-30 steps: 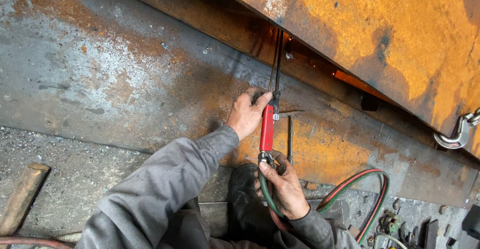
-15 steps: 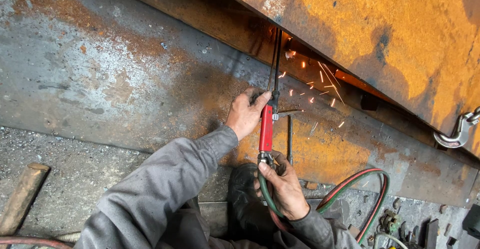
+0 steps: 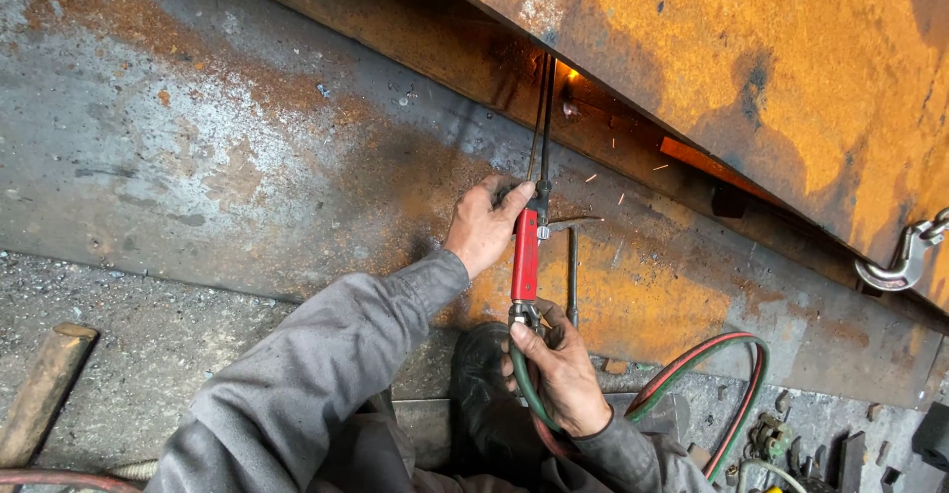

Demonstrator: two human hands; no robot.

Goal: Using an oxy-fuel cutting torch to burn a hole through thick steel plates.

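I hold a cutting torch with a red handle (image 3: 525, 254) and thin dark tubes that reach up under a big rusty steel plate (image 3: 751, 68). My left hand (image 3: 484, 224) grips the torch near the top of the handle. My right hand (image 3: 561, 374) grips its lower end where the green and red hoses (image 3: 736, 374) join. The tip glows orange at the seam (image 3: 571, 78) between the rusty plate and the grey steel plate (image 3: 227, 157) below. A few sparks fly to the right of the tip.
A steel hook on a chain (image 3: 905, 261) hangs at the right edge. A wooden handle (image 3: 44, 389) lies at the lower left on gritty ground. Small metal parts (image 3: 791, 444) sit at the lower right. A thin metal rod (image 3: 571, 275) lies beside the torch.
Half a second ago a larger shower of sparks sprayed right of the tip; now only a few remain. Both hands and the torch have barely moved.
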